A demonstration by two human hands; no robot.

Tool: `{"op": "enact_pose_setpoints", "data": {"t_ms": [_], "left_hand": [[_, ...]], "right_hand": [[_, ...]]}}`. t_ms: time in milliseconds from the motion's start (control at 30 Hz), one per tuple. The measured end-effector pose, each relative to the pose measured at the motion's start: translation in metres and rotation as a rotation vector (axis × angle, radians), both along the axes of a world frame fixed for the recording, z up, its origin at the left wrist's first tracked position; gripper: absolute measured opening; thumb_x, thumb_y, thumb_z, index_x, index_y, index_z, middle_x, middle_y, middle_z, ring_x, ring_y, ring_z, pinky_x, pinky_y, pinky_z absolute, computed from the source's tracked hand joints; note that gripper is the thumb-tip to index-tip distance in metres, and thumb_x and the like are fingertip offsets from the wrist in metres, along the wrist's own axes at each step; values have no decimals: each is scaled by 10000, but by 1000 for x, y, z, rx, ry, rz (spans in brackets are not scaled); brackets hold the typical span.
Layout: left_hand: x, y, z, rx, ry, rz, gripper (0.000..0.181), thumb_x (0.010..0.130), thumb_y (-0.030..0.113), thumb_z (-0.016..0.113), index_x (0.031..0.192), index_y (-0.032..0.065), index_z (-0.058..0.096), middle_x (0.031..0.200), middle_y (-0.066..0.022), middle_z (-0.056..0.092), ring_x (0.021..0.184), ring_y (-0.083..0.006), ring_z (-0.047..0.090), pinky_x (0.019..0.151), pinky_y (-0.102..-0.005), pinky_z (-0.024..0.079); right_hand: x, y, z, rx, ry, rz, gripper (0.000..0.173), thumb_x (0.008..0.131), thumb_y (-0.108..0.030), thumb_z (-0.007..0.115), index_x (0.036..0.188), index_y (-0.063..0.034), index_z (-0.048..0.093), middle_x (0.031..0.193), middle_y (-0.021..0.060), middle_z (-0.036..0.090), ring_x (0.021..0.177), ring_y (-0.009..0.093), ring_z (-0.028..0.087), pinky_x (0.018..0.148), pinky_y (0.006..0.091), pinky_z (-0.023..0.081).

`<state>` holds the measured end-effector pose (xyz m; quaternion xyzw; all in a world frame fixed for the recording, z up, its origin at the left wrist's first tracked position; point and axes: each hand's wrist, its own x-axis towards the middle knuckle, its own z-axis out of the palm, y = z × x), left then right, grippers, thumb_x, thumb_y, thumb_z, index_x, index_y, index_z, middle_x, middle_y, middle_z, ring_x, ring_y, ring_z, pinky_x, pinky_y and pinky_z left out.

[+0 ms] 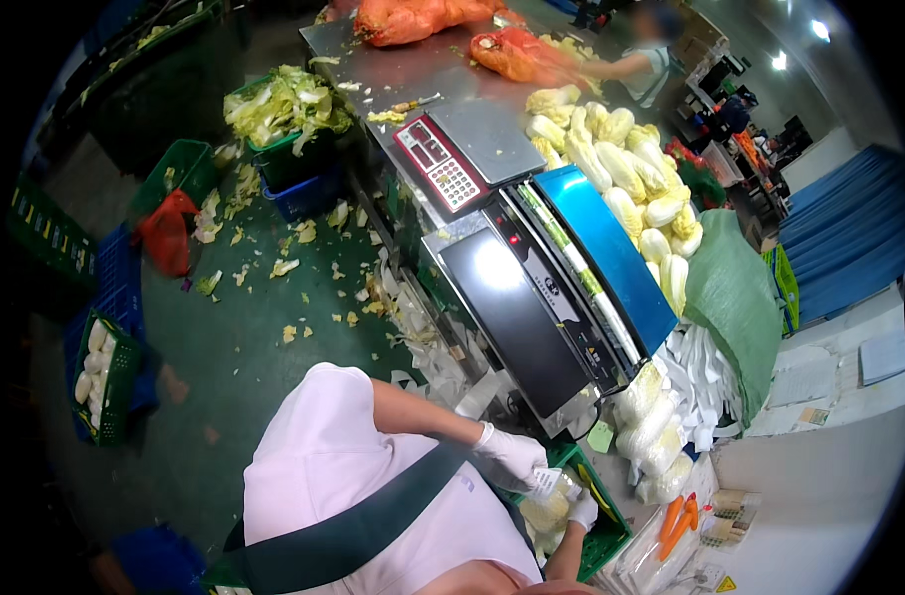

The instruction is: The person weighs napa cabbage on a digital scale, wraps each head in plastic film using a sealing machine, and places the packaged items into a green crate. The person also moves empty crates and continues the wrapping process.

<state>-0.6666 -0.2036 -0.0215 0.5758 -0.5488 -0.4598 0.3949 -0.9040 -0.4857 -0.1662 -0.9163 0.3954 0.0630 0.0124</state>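
Observation:
My left hand [513,455], in a white glove, pinches a small white printed label [548,482] over a green plastic crate [605,547]. Just below it, my gloved right hand [583,510] grips the side of a napa cabbage [548,513] wrapped in clear film. The label sits against or just above that cabbage; which one I cannot tell. More pale wrapped produce shows in the crate, partly hidden by my arms and apron. Above the crate stands a film-wrapping machine [523,320] with a black plate and a blue cover.
A red-framed digital scale [441,163] and heaped napa cabbages [623,163] occupy the steel table [333,44]. Wrapped cabbages [657,428] and carrots [679,524] lie to the right. Leaf scraps litter the green floor [259,357] near a crate of trimmings [285,111]. A co-worker [642,71] stands beyond.

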Motion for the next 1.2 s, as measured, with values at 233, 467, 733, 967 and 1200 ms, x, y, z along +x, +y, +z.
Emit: {"op": "enact_pose_setpoints", "data": {"t_ms": [233,467,733,967,1200], "left_hand": [[11,13,25,-136,20,60,248,801,226,564,967,41,562,822,-127,622,770,-264,612,668,-335,456],[9,9,29,-176,152,172,208,835,191,526,1005,82,574,802,-110,634,732,-244,627,645,-318,466],[13,14,34,-69,-106,197,303,652,343,683,735,56,636,665,-138,616,638,-285,617,578,-347,469],[13,13,40,-2,-180,18,446,550,422,728,778,54,622,672,-142,613,638,-283,617,577,-365,469],[17,4,7,-257,-73,-199,122,733,196,630,757,85,675,835,-109,642,746,-240,610,691,-331,482]], "right_hand": [[34,29,61,456,-391,-221,382,767,-267,637,1049,-11,604,922,110,653,732,219,625,651,314,485],[72,160,176,1184,-811,-82,361,750,-179,667,995,67,570,849,88,616,717,131,602,585,239,485],[71,212,186,811,-798,-271,103,767,-75,641,737,23,635,626,-2,589,563,49,509,535,180,382],[50,217,216,462,-703,-290,121,761,-79,615,710,30,596,609,23,567,568,89,495,531,239,398],[-94,155,150,297,-473,-497,196,786,-169,635,684,-5,600,596,17,552,528,92,434,502,278,369]]}}
